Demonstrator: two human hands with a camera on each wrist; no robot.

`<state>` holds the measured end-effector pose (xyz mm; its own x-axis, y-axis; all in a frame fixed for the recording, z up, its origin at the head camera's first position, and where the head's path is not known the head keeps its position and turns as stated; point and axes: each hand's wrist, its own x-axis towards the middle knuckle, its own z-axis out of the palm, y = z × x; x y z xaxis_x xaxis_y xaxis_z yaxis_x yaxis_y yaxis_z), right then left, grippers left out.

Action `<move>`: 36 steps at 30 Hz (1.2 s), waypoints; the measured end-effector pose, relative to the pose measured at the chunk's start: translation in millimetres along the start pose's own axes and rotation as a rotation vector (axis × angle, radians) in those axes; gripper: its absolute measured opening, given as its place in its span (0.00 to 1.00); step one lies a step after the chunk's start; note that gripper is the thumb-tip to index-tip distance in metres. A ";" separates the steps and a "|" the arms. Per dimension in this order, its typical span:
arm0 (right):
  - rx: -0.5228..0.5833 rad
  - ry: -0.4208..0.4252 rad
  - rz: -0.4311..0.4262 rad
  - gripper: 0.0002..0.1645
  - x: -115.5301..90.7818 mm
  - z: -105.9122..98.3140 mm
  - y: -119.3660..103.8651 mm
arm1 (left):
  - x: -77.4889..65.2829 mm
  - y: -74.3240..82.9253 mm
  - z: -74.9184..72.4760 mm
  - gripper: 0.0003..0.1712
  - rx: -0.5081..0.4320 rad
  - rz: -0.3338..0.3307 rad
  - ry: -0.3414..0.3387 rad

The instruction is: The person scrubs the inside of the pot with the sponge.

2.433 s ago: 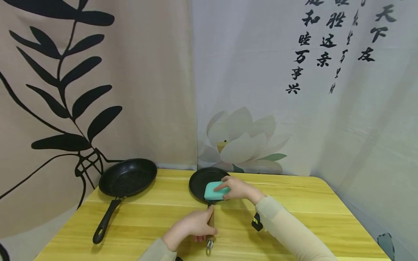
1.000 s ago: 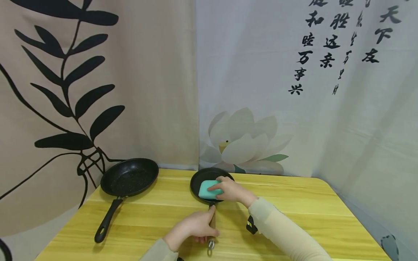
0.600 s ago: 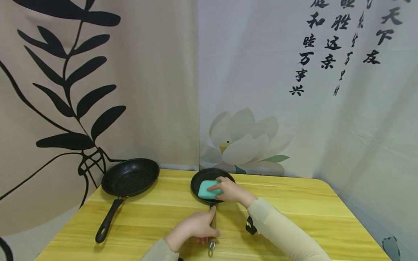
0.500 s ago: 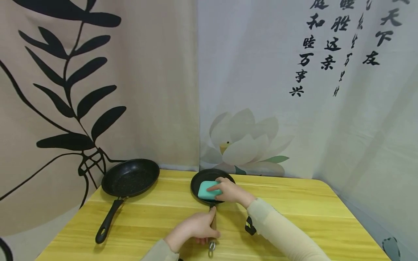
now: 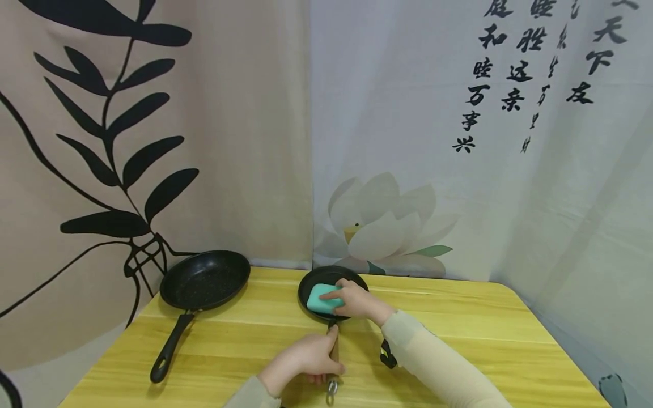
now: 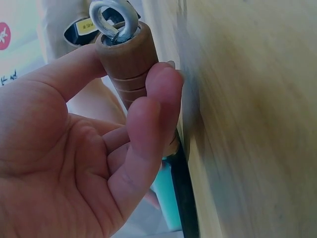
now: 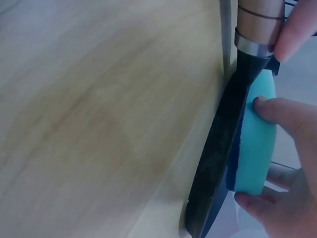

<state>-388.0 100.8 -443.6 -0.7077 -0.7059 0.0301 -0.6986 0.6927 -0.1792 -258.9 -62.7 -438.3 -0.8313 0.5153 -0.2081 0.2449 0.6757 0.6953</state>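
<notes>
The small black frying pan (image 5: pixel 326 275) lies on the table, its brown wooden handle (image 6: pixel 130 57) pointing toward me. My left hand (image 5: pixel 309 357) holds that handle, thumb on one side and curled fingers on the other, near the metal hanging ring (image 6: pixel 115 20). Inside the pan sits a teal sponge (image 5: pixel 320 299) with a dark blue underside, visible in the right wrist view. My right hand (image 5: pixel 358 301) grips the sponge from its right side, thumb (image 7: pixel 277 110) at the near end and fingers around the far end. The sponge's right part is hidden by the hand.
A larger black frying pan (image 5: pixel 206 277) stands at the table's left, its black handle (image 5: pixel 170 348) pointing toward me. The yellow wooden table (image 5: pixel 459 317) meets a printed curtain (image 5: pixel 245 141) at the back. A black strap (image 5: pixel 388 354) is at the right wrist.
Over the last seconds my right hand has slid the sponge leftward within the small pan. My left hand keeps its hold on the handle. The head view has shifted slightly.
</notes>
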 end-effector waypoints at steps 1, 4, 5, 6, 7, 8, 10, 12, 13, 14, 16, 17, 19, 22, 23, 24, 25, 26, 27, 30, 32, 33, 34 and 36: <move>-0.006 -0.003 0.005 0.28 0.7 0.5 -0.7 | 0.1 0.0 0.2 0.51 -0.003 0.001 0.001; -0.038 -0.008 0.007 0.29 2.8 1.2 -3.2 | 0.0 0.5 0.4 0.51 -0.010 0.000 0.003; -0.050 -0.009 0.004 0.29 3.6 1.1 -4.2 | 0.0 0.7 0.6 0.51 -0.012 -0.002 0.004; -0.063 -0.011 0.002 0.30 4.2 0.7 -5.1 | 0.2 0.8 0.7 0.51 -0.013 -0.002 0.003; -0.074 -0.014 0.000 0.30 5.0 0.4 -6.1 | 0.2 0.7 1.0 0.52 -0.015 -0.003 0.004; -0.083 -0.018 -0.001 0.31 5.7 0.1 -7.0 | 0.2 0.5 1.2 0.52 -0.015 -0.005 0.005; -0.091 -0.021 -0.002 0.31 6.9 -1.2 -8.8 | 0.6 0.1 1.5 0.52 -0.014 -0.006 0.007; -0.087 -0.023 0.001 0.31 7.7 -2.3 -10.1 | 0.7 -0.1 1.4 0.52 -0.009 -0.003 0.009; -0.086 -0.023 0.002 0.31 8.2 -2.6 -10.7 | 0.7 -0.1 1.2 0.52 -0.006 -0.003 0.010; -0.085 -0.023 0.003 0.31 8.8 -2.9 -11.1 | 0.7 -0.2 0.9 0.52 -0.004 -0.004 0.010; -0.085 -0.022 0.007 0.31 10.2 -2.9 -12.0 | 0.7 -0.2 0.6 0.52 -0.001 -0.004 0.009; -0.085 -0.019 0.008 0.31 11.0 -2.3 -12.2 | 0.6 -0.2 0.5 0.52 0.002 -0.004 0.010; -0.088 -0.015 0.012 0.31 13.4 -1.0 -12.8 | 0.5 0.0 0.5 0.52 0.004 -0.004 0.010; -0.089 -0.013 0.024 0.30 17.6 0.8 -14.2 | 0.2 0.2 0.9 0.52 0.014 0.004 0.013; -0.094 -0.012 0.027 0.30 19.4 1.3 -14.6 | 0.0 0.3 1.0 0.52 0.020 0.006 0.015; -0.101 -0.011 0.031 0.31 21.0 1.5 -15.1 | -0.2 0.4 1.1 0.52 0.022 0.006 0.015; -0.112 -0.009 0.034 0.31 22.5 1.6 -15.5 | -0.3 0.6 1.3 0.52 0.028 0.007 0.017; -0.125 -0.006 0.035 0.31 23.9 1.6 -15.5 | -0.1 0.7 1.4 0.51 0.030 0.006 0.019; -0.136 -0.003 0.039 0.31 25.2 1.6 -15.5 | -0.1 1.2 1.5 0.51 0.034 0.006 0.020; -0.166 0.007 0.056 0.32 28.9 3.1 -14.3 | 0.3 2.7 1.8 0.51 0.038 0.002 0.021; -0.175 0.013 0.072 0.32 31.3 5.0 -13.1 | 0.8 3.2 2.1 0.51 0.038 -0.003 0.017; -0.179 0.016 0.081 0.31 32.6 6.4 -12.7 | 0.6 3.6 2.2 0.51 0.039 -0.006 0.015; -0.181 0.020 0.087 0.31 33.9 7.5 -12.5 | 0.6 3.5 2.3 0.51 0.037 -0.010 0.015; -0.168 0.026 0.099 0.31 36.2 8.5 -12.7 | 0.1 3.4 2.3 0.50 0.035 -0.018 0.013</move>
<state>-403.9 65.3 -448.5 -0.7745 -0.6309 0.0460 -0.6320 0.7748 -0.0158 -256.9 -59.1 -437.5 -0.8422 0.4963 -0.2109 0.2471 0.7028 0.6671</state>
